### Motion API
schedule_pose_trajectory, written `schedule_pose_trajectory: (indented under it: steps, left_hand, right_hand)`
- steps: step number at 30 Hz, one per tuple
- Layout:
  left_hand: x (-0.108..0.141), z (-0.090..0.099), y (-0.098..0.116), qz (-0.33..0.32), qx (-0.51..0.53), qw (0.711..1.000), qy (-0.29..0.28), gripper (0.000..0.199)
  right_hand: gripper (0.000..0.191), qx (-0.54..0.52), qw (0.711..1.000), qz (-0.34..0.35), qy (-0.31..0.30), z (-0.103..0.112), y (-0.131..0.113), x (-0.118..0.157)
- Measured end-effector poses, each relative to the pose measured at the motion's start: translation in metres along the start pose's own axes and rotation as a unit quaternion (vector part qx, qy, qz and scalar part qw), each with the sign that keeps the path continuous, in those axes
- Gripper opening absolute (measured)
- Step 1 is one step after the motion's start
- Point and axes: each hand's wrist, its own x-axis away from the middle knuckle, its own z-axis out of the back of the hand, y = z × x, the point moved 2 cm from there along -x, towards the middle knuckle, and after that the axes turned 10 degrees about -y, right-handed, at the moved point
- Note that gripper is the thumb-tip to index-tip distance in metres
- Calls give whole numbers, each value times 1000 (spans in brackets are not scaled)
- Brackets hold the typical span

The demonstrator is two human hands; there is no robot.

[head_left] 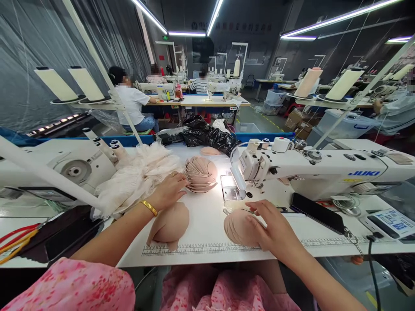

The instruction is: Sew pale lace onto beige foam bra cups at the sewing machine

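Toward the left edge of the bench lies a heap of pale lace fabric. Just right of it the left hand, with a gold bangle on the wrist, rests palm down, its grip loosely spread, fingertips touching a fanned stack of foam cups that stands near the bench's middle. Below that hand, close to the front edge with its printed ruler, lies a folded pair of cups, apart from the stack. Further right, the right hand lies flat on a second pile of cups, its grip open, fingers spread over the pile's right side. Behind it stands the white sewing machine, and a dark phone lies at its base toward the right edge.
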Motion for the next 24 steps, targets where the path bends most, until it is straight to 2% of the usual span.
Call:
schedule_pose_trajectory:
  steps: [3, 6, 8, 12, 18, 24]
  left_hand:
    - [-3, -3, -1, -5, -20, 1000, 4, 9]
    - [-3, -7, -2, -5, -33, 999, 21, 13]
    - [-4, -9, -4, -4, -37, 999, 36, 18]
    - [-5, -12, -10, -10, -37, 998, 42, 18]
    - [-13, -13, -14, -13, -34, 999, 28, 21]
    - [-16, -9, -10, 12, -44, 998, 35, 26]
  right_hand:
    - [24, 36, 995, 54, -80, -10, -30, -34]
    - [31, 160, 971, 15, -180, -31, -47, -81]
    - [36, 231, 950, -10, -211, -46, -49, -111]
    - [31, 270, 932, 18, -240, -67, -42, -150]
    - [41, 287, 924, 35, -251, -70, -31, -152]
    - [36, 274, 935, 34, -224, -66, -37, -143]
